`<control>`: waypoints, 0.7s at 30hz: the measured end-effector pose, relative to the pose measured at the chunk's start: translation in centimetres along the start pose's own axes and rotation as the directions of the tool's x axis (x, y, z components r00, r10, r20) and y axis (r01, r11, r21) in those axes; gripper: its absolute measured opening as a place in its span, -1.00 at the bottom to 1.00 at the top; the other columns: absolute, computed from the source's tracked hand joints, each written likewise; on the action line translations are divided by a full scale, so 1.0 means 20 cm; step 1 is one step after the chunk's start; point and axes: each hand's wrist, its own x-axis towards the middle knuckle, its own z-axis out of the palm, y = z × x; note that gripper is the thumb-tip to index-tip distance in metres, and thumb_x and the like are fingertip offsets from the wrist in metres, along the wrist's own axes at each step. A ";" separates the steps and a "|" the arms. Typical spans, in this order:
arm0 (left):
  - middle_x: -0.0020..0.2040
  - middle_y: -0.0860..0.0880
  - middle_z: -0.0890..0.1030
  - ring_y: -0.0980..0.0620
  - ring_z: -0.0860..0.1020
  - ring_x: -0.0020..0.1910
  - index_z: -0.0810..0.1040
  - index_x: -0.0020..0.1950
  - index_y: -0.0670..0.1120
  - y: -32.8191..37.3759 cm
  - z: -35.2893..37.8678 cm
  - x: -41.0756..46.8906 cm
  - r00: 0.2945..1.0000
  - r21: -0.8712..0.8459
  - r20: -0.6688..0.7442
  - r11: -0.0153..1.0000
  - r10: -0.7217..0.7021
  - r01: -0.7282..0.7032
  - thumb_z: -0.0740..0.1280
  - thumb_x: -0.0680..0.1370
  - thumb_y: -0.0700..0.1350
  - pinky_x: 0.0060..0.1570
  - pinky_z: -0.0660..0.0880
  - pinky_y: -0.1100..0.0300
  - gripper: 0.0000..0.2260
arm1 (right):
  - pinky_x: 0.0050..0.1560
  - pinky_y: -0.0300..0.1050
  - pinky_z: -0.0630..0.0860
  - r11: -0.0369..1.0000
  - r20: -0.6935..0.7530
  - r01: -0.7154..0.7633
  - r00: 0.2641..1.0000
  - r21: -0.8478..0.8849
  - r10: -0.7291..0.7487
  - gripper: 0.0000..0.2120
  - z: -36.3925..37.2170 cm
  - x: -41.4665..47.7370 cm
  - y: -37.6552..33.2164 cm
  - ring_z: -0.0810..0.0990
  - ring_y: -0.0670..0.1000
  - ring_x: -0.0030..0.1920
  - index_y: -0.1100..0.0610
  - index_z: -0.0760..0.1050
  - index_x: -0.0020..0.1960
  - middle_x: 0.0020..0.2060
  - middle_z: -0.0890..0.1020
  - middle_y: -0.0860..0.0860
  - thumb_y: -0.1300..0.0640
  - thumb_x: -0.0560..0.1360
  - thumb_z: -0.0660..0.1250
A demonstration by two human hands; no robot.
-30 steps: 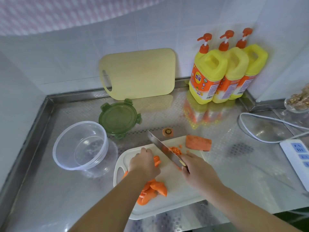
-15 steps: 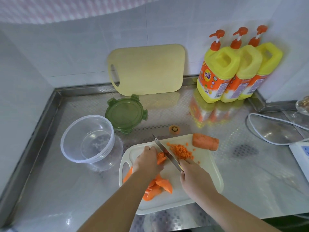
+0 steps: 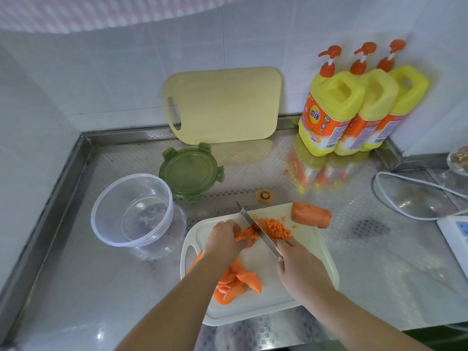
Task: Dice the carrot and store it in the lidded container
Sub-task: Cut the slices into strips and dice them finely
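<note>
A white cutting board [image 3: 311, 264] lies at the counter's front. My left hand [image 3: 222, 239] holds down a bundle of carrot strips [image 3: 245, 235] with curled fingers. My right hand [image 3: 298, 269] grips the handle of a knife [image 3: 255, 229], its blade resting across the strips. Right of the blade sits a pile of diced carrot [image 3: 274, 228]. A large uncut carrot chunk [image 3: 311, 217] lies at the board's far right corner. Carrot slices [image 3: 235, 282] are heaped near my left forearm. The clear round container [image 3: 131, 211] stands left of the board, its green lid [image 3: 191, 172] behind it.
A carrot end [image 3: 264, 196] lies on the steel counter behind the board. A beige cutting board [image 3: 222, 105] leans on the tiled wall. Three yellow pump bottles [image 3: 354, 107] stand at the back right. A white cable [image 3: 405, 196] and power strip [image 3: 455, 231] lie at the right.
The view has shifted, so everything sits more to the right and lower. The diced pile has grown, and the knife has worked leftward into the strips under my left hand.
</note>
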 end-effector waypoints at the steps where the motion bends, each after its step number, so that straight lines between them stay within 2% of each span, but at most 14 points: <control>1: -0.02 -0.04 0.62 -0.04 0.56 -0.03 0.57 0.05 -0.10 -0.01 0.00 0.00 1.000 -0.014 -0.010 1.000 -0.004 0.004 0.44 0.44 0.00 -0.18 0.37 0.20 -0.74 | -0.16 -0.22 0.39 1.000 0.000 0.000 1.000 -0.003 0.000 -0.73 0.00 0.00 0.00 0.51 -0.05 0.03 0.02 0.36 0.28 0.16 0.43 -0.10 0.14 0.60 0.07; 4: -0.01 -0.04 0.61 -0.03 0.56 -0.03 0.58 0.03 -0.07 -0.02 0.00 0.00 1.000 -0.018 -0.027 1.000 -0.007 0.006 0.39 0.48 -0.03 -0.15 0.40 0.21 -0.82 | -0.16 -0.21 0.41 1.000 -0.004 0.001 1.000 0.001 -0.001 -0.74 -0.01 0.00 -0.01 0.51 -0.04 0.01 0.03 0.37 0.26 0.15 0.44 -0.10 0.15 0.60 0.08; 9: 0.08 0.02 0.45 -0.02 0.50 0.09 0.53 0.15 0.00 0.00 -0.01 -0.02 0.994 0.113 -0.075 0.991 0.085 -0.076 0.34 0.52 0.01 -0.03 0.44 0.14 -0.77 | -0.11 -0.22 0.44 1.000 -0.016 0.002 1.000 -0.012 -0.003 -0.73 0.00 0.00 -0.01 0.52 -0.05 0.04 0.02 0.35 0.28 0.18 0.43 -0.10 0.13 0.61 0.07; 13: 0.09 0.00 0.47 -0.02 0.50 0.07 0.55 0.07 -0.02 0.00 0.00 -0.03 0.989 0.154 -0.094 0.983 0.114 -0.098 0.28 0.56 0.00 -0.09 0.39 0.17 -0.84 | -0.11 -0.22 0.45 1.000 -0.027 0.002 1.000 -0.001 -0.002 -0.74 0.00 0.00 -0.01 0.51 -0.06 0.03 0.01 0.36 0.27 0.16 0.43 -0.11 0.12 0.60 0.08; 17: 0.06 -0.01 0.48 -0.03 0.52 0.04 0.56 0.05 -0.04 -0.01 0.00 -0.03 0.991 0.135 -0.092 0.987 0.095 -0.083 0.27 0.57 0.02 -0.04 0.46 0.12 -0.83 | -0.11 -0.22 0.44 1.000 -0.040 0.011 0.999 0.016 -0.010 -0.74 0.01 0.00 -0.01 0.51 -0.06 0.04 0.02 0.37 0.27 0.15 0.45 -0.10 0.13 0.60 0.09; 19: 0.08 0.01 0.51 -0.02 0.53 0.06 0.51 0.10 -0.04 -0.01 0.00 -0.03 0.991 0.097 -0.104 0.992 0.089 -0.079 0.29 0.55 0.02 0.00 0.48 0.10 -0.80 | -0.12 -0.23 0.43 1.000 -0.048 0.014 0.999 0.020 -0.013 -0.73 0.01 0.00 0.00 0.51 -0.06 0.03 0.01 0.37 0.27 0.14 0.45 -0.10 0.13 0.60 0.09; 21: 0.13 0.04 0.52 0.00 0.53 0.09 0.45 0.20 -0.03 -0.01 0.00 -0.03 0.992 0.050 -0.095 0.996 0.085 -0.080 0.34 0.52 0.04 0.03 0.48 0.10 -0.70 | -0.13 -0.25 0.41 1.000 -0.051 0.014 0.999 0.013 -0.013 -0.72 0.01 0.00 0.00 0.51 -0.07 0.03 0.00 0.36 0.29 0.14 0.45 -0.11 0.13 0.60 0.08</control>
